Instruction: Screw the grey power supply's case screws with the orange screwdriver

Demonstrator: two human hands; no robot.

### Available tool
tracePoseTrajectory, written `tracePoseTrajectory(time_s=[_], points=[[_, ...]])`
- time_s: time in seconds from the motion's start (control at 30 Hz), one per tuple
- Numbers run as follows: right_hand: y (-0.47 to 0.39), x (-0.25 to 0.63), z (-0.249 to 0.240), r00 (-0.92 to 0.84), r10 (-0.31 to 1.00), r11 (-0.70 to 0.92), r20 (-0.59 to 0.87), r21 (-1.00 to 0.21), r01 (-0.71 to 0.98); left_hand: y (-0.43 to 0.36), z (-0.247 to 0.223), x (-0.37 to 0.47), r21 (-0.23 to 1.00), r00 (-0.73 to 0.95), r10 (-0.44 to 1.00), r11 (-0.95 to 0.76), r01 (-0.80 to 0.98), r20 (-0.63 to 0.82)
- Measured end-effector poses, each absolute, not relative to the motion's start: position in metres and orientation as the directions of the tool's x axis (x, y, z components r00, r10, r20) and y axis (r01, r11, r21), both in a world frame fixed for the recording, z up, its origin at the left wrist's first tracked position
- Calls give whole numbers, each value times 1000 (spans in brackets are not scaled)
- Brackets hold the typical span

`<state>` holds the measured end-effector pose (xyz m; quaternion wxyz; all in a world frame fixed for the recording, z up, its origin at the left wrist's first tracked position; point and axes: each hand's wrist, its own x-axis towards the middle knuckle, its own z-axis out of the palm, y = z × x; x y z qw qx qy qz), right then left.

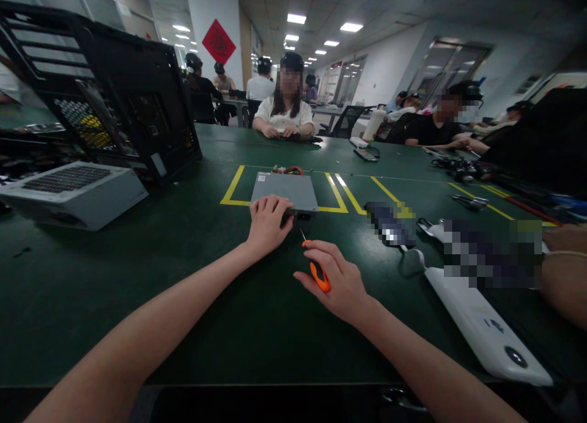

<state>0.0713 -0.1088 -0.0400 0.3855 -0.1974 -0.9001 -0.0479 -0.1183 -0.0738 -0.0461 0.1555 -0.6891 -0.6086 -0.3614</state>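
A grey computer power supply (291, 189) lies on the green table straight ahead, its wires bunched behind it. My left hand (270, 224) grips its near left edge, fingers over the top and thumb down the front. In my right hand (337, 279) is a screwdriver (321, 277) with an orange handle, held loosely between thumb and fingers. Its thin shaft points up and forward toward the front face of the power supply. Whether the tip touches the case I cannot tell.
Another power supply (76, 194) and an open black computer case (123, 99) stand at left. To the right lie a blurred phone (389, 222), a white power bank (486, 325) and pliers (470, 202). A person (287, 108) sits opposite; another person's arm (566, 270) reaches in at right.
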Motion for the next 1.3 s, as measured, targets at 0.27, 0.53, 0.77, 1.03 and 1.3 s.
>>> tracePoseTrajectory(time_s=[0.27,0.53,0.77,1.03,1.3], points=[[-109,71,-41,-677,261,919,688,37,392,-73,-46,-118,216,-5,727,-197,956,686],[-109,70,-39,-689,247,938,681,12,347,-74,-46,-118,218,-1,732,-201,955,682],[-110,71,-42,-642,328,926,693,-102,363,-73,-46,-119,225,-6,733,-201,954,680],[-110,71,-35,-722,203,943,661,67,327,-74,-45,-118,219,0,736,-200,955,677],[-112,82,-28,-573,153,969,805,-8,248,-75,-47,-122,225,19,736,-232,946,677]])
